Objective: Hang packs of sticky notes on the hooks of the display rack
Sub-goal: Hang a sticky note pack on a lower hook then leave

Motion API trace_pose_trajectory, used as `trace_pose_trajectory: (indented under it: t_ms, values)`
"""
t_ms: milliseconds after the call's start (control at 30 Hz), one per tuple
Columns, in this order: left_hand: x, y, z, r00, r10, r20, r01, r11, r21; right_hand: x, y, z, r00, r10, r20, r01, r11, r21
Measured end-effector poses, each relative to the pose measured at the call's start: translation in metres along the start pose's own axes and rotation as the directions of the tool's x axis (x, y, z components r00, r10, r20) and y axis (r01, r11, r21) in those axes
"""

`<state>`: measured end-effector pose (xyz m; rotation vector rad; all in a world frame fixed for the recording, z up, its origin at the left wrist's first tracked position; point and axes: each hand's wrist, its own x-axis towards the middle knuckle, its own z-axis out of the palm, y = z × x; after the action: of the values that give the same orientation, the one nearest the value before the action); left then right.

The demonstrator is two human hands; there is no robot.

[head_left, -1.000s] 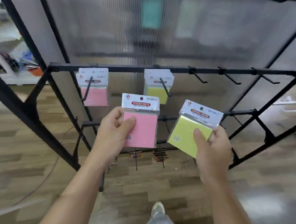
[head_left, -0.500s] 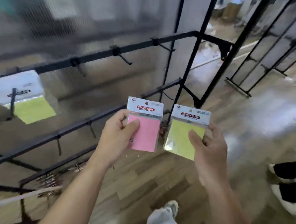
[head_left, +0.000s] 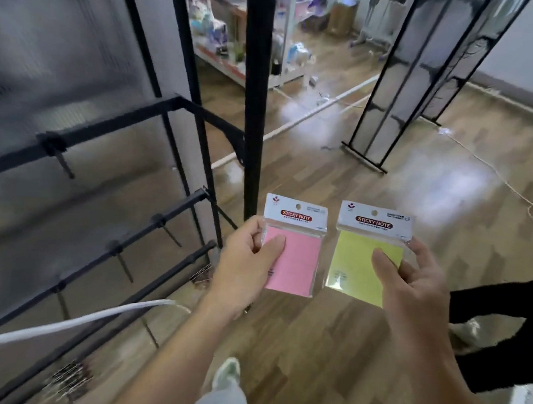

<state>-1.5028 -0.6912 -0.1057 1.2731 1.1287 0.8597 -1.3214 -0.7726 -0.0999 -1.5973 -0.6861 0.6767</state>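
My left hand [head_left: 243,262] grips a pink sticky-note pack [head_left: 296,259] by its left edge, thumb on the front. My right hand [head_left: 409,289] holds a yellow sticky-note pack [head_left: 354,268] the same way from its right side. Both packs are upright with white header cards and punched holes, side by side and apart. The black display rack [head_left: 108,125] stands to the left, its bars carrying bare hooks [head_left: 63,163] and lower hooks [head_left: 168,230]. Both packs are to the right of the rack, over the floor.
A thick black upright post [head_left: 254,108] rises just behind the packs. A white cable [head_left: 67,324] crosses the lower left. A second black rack frame [head_left: 397,94] stands at the right. A person's dark-clad legs [head_left: 499,322] are at the right edge. Shelves with goods [head_left: 218,35] fill the background.
The view has swung to the right: the hung packs on the rack have left the frame and the rack's right end is now at the left. Both hands still hold their packs.
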Motion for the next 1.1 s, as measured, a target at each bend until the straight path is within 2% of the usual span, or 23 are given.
trace_pose_trajectory:
  t_ms: [133, 267, 433, 733, 900, 1100]
  values:
    - [0.075, 0.004, 0.065, 0.998, 0.015, 0.059, -0.016, 1.000, 0.012, 0.082, 0.006, -0.026, 0.997, -0.004, -0.081, 0.006, 0.999, 0.035]
    - [0.159, 0.020, 0.135, 0.994, 0.050, 0.092, -0.045, 0.997, -0.054, 0.178, 0.006, -0.050, 0.987, 0.020, -0.158, -0.008, 0.997, 0.071]
    - [0.270, 0.054, 0.213, 0.987, 0.084, 0.135, -0.076, 0.995, -0.058, 0.298, -0.012, -0.078, 0.977, -0.037, -0.212, 0.050, 0.997, 0.054]
    - [0.447, 0.099, 0.367, 0.964, 0.108, 0.243, -0.096, 0.994, -0.058, 0.506, 0.000, -0.155, 0.954, 0.008, -0.300, 0.012, 0.998, 0.063]
    - [0.547, 0.125, 0.484, 0.973, 0.125, 0.192, -0.108, 0.990, -0.095, 0.643, -0.001, -0.223, 0.954, 0.011, -0.300, 0.030, 0.991, 0.132]
    - [0.657, 0.177, 0.613, 0.981, 0.165, 0.107, -0.152, 0.982, -0.113, 0.815, -0.031, -0.302, 0.960, -0.048, -0.276, 0.078, 0.992, 0.097]
